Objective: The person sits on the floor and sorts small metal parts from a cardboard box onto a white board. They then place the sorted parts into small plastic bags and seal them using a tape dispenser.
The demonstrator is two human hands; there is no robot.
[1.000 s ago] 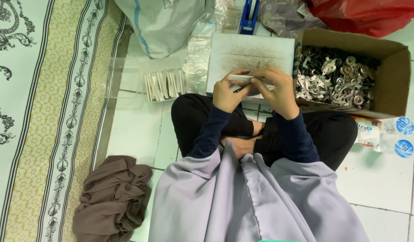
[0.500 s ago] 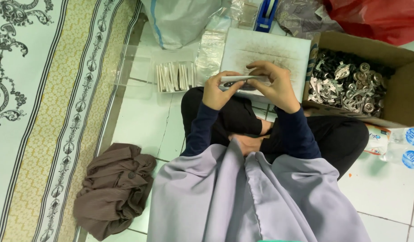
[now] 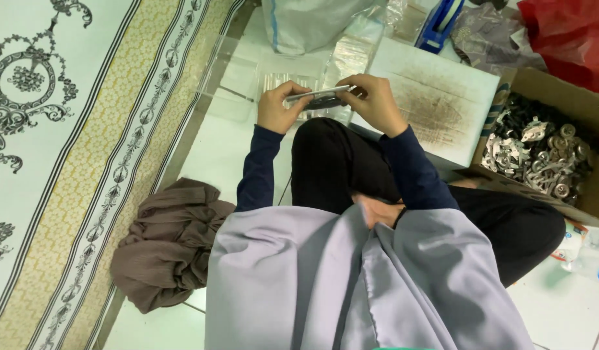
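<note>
I sit cross-legged on a white tiled floor. My left hand (image 3: 281, 107) and my right hand (image 3: 375, 102) each grip one end of a thin, flat silvery strip (image 3: 317, 97), held level in front of my knees. The strip has a dark underside. Behind the hands lies a white board (image 3: 442, 104) with a dark smudged patch. A stack of similar pale strips (image 3: 273, 81) lies on the floor just beyond my left hand, partly hidden by it.
A cardboard box (image 3: 572, 104) at right holds several small metal parts (image 3: 539, 152). A brown cloth (image 3: 170, 246) lies at lower left beside a patterned rug (image 3: 66, 142). A white sack (image 3: 312, 23), a blue tool (image 3: 439, 26) and a red bag (image 3: 565, 32) sit beyond.
The view has shifted, so the board and box now sit further right. Both hands have moved left off the board with the strip and hold it over the floor.
</note>
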